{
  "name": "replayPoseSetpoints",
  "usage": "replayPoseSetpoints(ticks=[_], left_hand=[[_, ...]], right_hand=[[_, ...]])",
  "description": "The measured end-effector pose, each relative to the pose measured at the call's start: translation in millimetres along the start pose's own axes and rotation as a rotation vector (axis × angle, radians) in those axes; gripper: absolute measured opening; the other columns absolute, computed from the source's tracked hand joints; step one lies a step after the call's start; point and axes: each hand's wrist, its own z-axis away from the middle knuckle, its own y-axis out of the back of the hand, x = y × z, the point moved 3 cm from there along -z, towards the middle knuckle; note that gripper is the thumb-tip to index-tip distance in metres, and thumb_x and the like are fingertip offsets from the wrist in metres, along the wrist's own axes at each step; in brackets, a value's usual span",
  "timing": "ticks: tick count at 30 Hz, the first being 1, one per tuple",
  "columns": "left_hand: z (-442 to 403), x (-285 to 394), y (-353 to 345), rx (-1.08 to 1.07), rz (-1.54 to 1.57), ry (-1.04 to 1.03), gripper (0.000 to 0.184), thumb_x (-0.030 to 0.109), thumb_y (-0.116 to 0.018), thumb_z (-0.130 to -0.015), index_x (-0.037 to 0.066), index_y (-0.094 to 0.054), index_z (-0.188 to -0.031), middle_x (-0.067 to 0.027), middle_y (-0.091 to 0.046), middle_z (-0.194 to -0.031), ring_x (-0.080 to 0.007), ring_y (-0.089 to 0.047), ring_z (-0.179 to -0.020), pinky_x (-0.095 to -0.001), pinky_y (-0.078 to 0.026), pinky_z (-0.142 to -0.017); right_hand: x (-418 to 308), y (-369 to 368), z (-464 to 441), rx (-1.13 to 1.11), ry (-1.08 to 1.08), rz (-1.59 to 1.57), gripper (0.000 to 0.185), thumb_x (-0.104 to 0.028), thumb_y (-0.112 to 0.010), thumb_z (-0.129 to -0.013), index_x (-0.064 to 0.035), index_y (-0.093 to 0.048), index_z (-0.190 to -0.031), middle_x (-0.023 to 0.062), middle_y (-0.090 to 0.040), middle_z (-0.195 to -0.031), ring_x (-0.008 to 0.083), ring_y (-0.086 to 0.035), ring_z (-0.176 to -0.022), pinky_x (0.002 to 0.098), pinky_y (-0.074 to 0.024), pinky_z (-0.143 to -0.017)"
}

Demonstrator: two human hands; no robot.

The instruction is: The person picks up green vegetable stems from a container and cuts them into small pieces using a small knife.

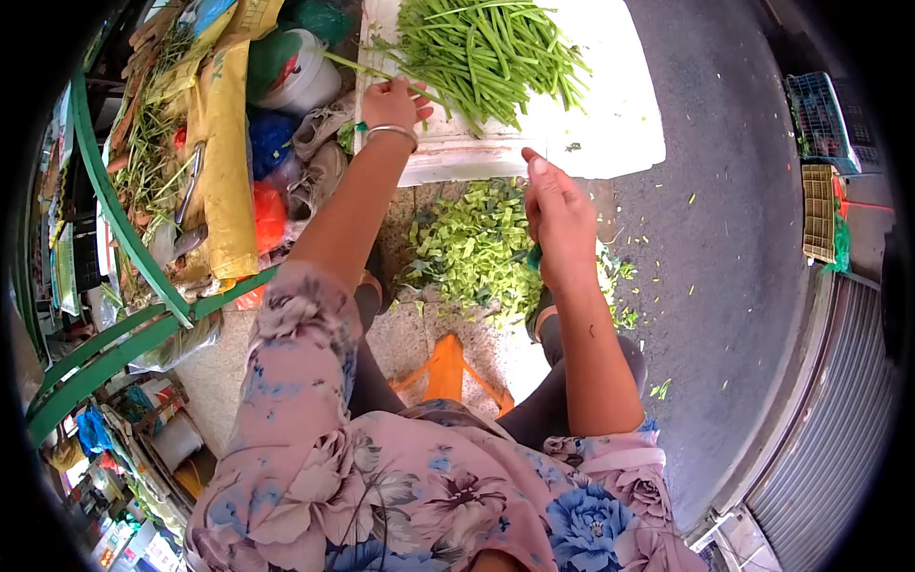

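My left hand [396,105], with a bangle at the wrist, is at the near left corner of a white foam board [610,124]. Its fingers are curled around a long green vegetable stalk [357,67] that sticks out to the left. Beside it, a heap of cut green stalks [486,57] covers the back of the board. My right hand [560,214] is closed just off the board's front edge, thumb on top. A bit of dark green shows under that fist, but what it grips is hidden. Below lies a pile of chopped leaves [477,253] on the ground.
An orange stool [445,367] stands between my legs. At left are a green metal frame [124,224], a yellow sack [224,162], a white bucket [300,71] and several plastic bags. Crates [822,119] stand across the grey pavement [715,238] at right.
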Motion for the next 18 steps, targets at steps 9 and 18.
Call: replayPoseSetpoints(ticks=[9,18], left_hand=[[121,41,40,-0.503,0.303,0.254,0.018,0.021,-0.051,-0.086,0.004,-0.054,-0.092,-0.0052,-0.061,-0.081,-0.012,-0.059,-0.068,-0.0199,-0.049,-0.057],[121,33,47,-0.563,0.288,0.281,0.019,0.021,-0.053,-0.085,0.004,-0.055,-0.092,-0.0045,-0.06,-0.081,-0.0093,-0.055,-0.067,-0.0186,-0.045,-0.058]], right_hand=[[13,-34,22,-0.311,0.226,0.093,0.041,-0.025,-0.047,-0.088,-0.007,-0.042,-0.125,-0.0062,-0.041,-0.064,0.0011,-0.032,-0.053,0.0144,-0.0262,-0.047],[23,-49,44,-0.45,0.369,0.314,0.04,-0.014,-0.055,-0.084,-0.0068,-0.046,-0.122,-0.0012,-0.056,-0.082,0.0033,-0.045,-0.069,0.0175,-0.0377,-0.066]])
